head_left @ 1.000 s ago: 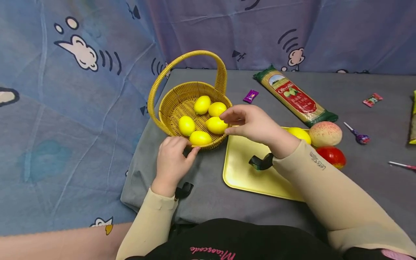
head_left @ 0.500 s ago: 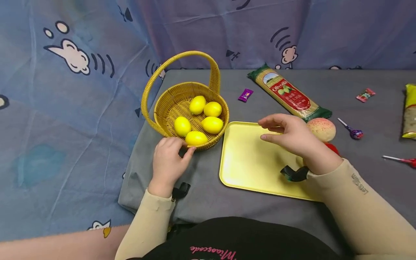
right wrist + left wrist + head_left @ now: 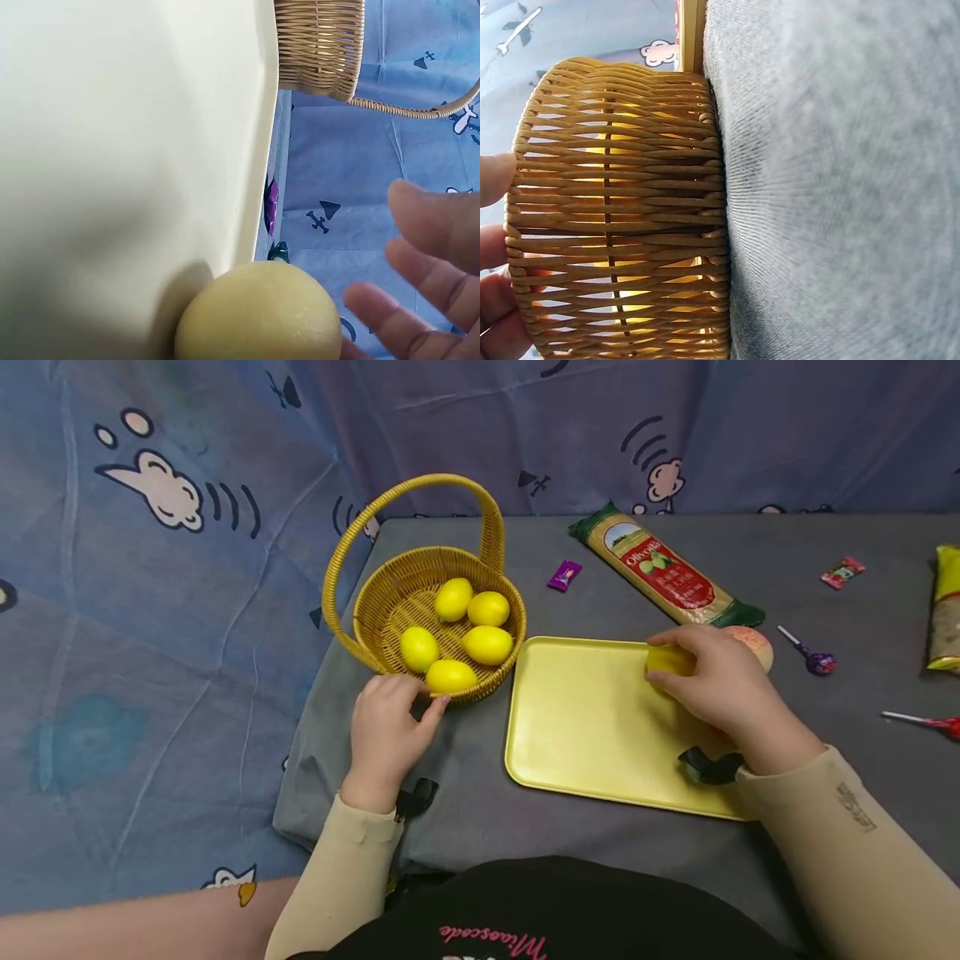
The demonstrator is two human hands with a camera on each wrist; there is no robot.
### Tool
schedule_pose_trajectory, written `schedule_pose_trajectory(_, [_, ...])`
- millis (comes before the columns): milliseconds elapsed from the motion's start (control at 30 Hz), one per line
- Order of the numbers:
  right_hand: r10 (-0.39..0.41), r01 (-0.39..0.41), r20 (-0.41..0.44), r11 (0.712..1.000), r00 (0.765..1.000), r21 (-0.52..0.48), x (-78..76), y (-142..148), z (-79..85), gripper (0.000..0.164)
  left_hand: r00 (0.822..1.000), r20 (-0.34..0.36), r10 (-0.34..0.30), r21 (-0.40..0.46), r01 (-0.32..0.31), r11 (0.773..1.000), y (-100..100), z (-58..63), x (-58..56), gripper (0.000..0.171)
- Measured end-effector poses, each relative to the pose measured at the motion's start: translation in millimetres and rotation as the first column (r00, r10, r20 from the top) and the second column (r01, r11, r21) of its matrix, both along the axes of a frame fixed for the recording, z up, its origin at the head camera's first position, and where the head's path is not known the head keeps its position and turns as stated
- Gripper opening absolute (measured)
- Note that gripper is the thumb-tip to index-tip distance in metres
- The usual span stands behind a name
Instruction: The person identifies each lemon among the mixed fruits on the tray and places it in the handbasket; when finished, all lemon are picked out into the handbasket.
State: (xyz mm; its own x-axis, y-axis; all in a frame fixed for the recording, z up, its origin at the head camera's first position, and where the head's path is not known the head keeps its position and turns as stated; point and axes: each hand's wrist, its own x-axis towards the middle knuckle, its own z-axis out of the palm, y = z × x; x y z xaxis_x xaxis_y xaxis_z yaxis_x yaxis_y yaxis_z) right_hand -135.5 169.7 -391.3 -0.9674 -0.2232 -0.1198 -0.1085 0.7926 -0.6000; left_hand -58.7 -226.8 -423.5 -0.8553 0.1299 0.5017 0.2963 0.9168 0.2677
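Observation:
My left hand (image 3: 386, 731) holds the near rim of a yellow wicker basket (image 3: 408, 560). In the left wrist view its fingertips (image 3: 491, 247) lie at that rim, on the basket's woven side (image 3: 622, 210). Several yellow lemons (image 3: 487, 645) lie inside the basket. My right hand (image 3: 723, 689) is over another lemon (image 3: 667, 660) at the back right of the yellow tray (image 3: 577, 718). Thumb and fingers are spread apart above this lemon (image 3: 259, 315) in the right wrist view, not closed on it. A peach (image 3: 753, 645) is partly hidden behind the hand.
Behind the tray lies a long pasta packet (image 3: 667, 568), with a purple sweet (image 3: 564, 575) to its left. On the right are a purple lollipop (image 3: 813, 656), a red lollipop (image 3: 933, 724), a red wrapped sweet (image 3: 842, 572) and a yellow packet (image 3: 947, 610).
My right hand has moved right from the basket's edge, across the tray, to the lemon on it. The left hand stays at the basket rim. The head view has shifted slightly.

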Motion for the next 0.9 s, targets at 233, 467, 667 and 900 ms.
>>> schedule_pose_trajectory(233, [0.043, -0.042, -0.014, 0.999, 0.999, 0.031, -2.5, -3.0, -1.4, 0.047, 1.000, -0.011, 0.006, -0.003, -0.006, 1.000, -2.4, -1.4, -1.1, 0.027])
schedule_pose_trajectory(467, [0.055, -0.055, 0.026, 0.998, 0.998, 0.032, -4.8, -8.7, -1.7, 0.049, 1.000, -0.004, 0.004, -0.016, -0.004, 1.000, -1.8, -1.0, -1.5, 0.027])
schedule_pose_trajectory(667, [0.087, -0.089, 0.064, 0.996, 0.994, 0.027, -4.8, -14.1, -7.9, 0.051, 1.000, -0.015, 0.005, -0.012, -0.006, 1.000, -0.8, -0.9, -0.9, 0.026])
schedule_pose_trajectory(900, [0.102, -0.103, 0.055, 0.994, 0.993, 0.023, -2.5, -16.6, -14.1, 0.050, 1.000, -0.006, 0.001, -0.013, -0.001, 1.000, 1.8, 1.4, 0.4, 0.026])
